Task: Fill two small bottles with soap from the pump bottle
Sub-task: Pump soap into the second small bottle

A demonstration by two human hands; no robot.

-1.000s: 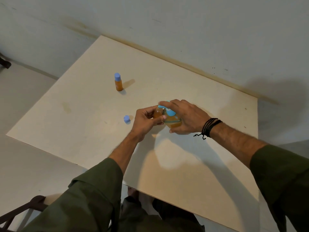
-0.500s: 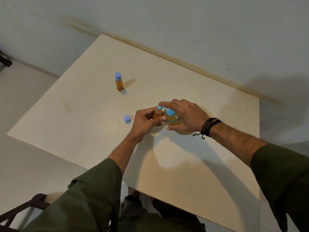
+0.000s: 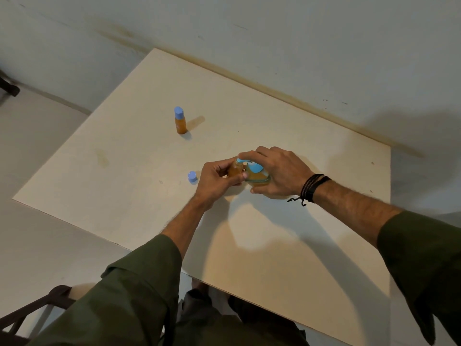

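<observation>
Pump bottle (image 3: 258,174): on the bench (image 3: 299,233), under the right hand (image 3: 277,172); index of the right fingers (image 3: 247,155) laid over the blue pump head, thumb against the base; amber soap inside.
Open small bottle (image 3: 235,169): gripped upright by the curled left fingers (image 3: 219,171) of the left hand (image 3: 215,179), mouth just under the spout, touching the pump bottle's side; amber nearly to the neck.
Change, head view: almost none against half a second ago; both hands in the same hold, pump head seemingly at the same height, so stroke phase unclear.
Meaning for the task: second fill probably near its end; capping likely next.
Loose cap (image 3: 192,176): just left of the left fingers, on the bench.
Capped small bottle (image 3: 180,120): well beyond the fingers, far left, upright, full, seemingly done.
</observation>
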